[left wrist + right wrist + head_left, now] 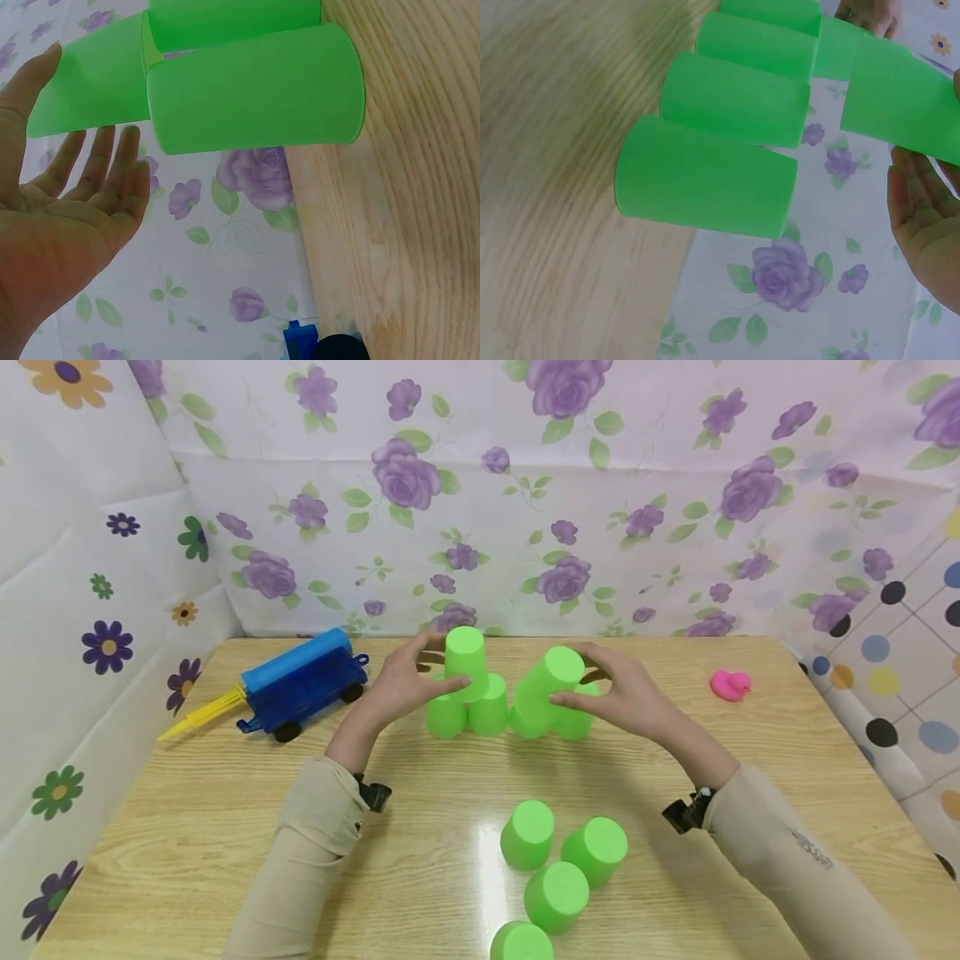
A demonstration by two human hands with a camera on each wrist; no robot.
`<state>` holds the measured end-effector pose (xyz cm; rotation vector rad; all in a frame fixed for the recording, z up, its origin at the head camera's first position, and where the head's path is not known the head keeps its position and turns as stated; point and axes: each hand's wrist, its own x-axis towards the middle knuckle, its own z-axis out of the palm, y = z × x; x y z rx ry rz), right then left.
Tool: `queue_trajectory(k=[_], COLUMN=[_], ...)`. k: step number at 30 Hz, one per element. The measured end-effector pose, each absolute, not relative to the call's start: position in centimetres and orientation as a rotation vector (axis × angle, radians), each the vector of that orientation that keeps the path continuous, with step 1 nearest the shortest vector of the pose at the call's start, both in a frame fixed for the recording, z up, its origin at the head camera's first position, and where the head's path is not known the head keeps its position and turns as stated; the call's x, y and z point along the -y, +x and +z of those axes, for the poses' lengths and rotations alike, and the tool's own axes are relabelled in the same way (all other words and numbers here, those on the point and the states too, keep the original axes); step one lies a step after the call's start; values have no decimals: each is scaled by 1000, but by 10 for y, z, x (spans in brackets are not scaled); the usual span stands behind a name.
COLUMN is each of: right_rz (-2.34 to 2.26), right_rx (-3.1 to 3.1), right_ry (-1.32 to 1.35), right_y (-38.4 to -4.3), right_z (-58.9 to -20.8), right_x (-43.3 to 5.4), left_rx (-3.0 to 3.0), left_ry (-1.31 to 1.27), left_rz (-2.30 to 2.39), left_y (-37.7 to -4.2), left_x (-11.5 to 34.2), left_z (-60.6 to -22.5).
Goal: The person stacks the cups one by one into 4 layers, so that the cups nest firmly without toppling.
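Observation:
Green cups stand upside down on the wooden table. At the back, my left hand [408, 681] holds an upside-down green cup [465, 662] between thumb and fingers. That cup sits upright across two lower cups [489, 706], its rim meeting their tops in the left wrist view. My right hand [626, 689] grips another green cup [551, 681], thumb in front and fingers behind. This one is tilted above two more lower cups [709, 176], apart from the nearest one in the right wrist view. The fingers behind both held cups are partly hidden in the head view.
Several more upside-down cups [557, 896] stand near the front middle of the table [420, 827]. A blue toy cart [303, 689] with a yellow-tipped piece [202, 712] lies at the back left. A pink toy duck [730, 685] sits at the back right. Flowered cloth [465, 527] rises behind the table.

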<state>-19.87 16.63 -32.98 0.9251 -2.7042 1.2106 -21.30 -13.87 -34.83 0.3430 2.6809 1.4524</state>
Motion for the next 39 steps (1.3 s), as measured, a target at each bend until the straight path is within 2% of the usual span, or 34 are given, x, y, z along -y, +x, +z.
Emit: queue_trajectory(k=[7, 11, 15, 22, 27, 33, 39], right_rz=[1384, 1501, 1572, 1639, 1603, 1560, 1542], right_rx=[2756, 2770, 2786, 2794, 2803, 2824, 2848], right_ry=[786, 713, 707, 741, 784, 842, 841], right_y=[-225, -236, -244, -247, -247, -247, -227], right_z=[-331, -331, -332, -335, -334, -336, -313], right_x=[-158, -154, -147, -135, -131, -126, -118], left_rx=[-2792, -2791, -2653, -2359, -2302, -2310, -2310], left_ry=[172, 202, 390, 834, 928, 910, 903], left_rz=[1488, 1573, 1646, 1486, 1395, 1328, 1315], left_y=[-187, -164, -137, -92, -84, -87, -88], left_x=[145, 148, 133, 88, 73, 68, 66], left_z=[-340, -330, -330, -358, -369, -377, -381])
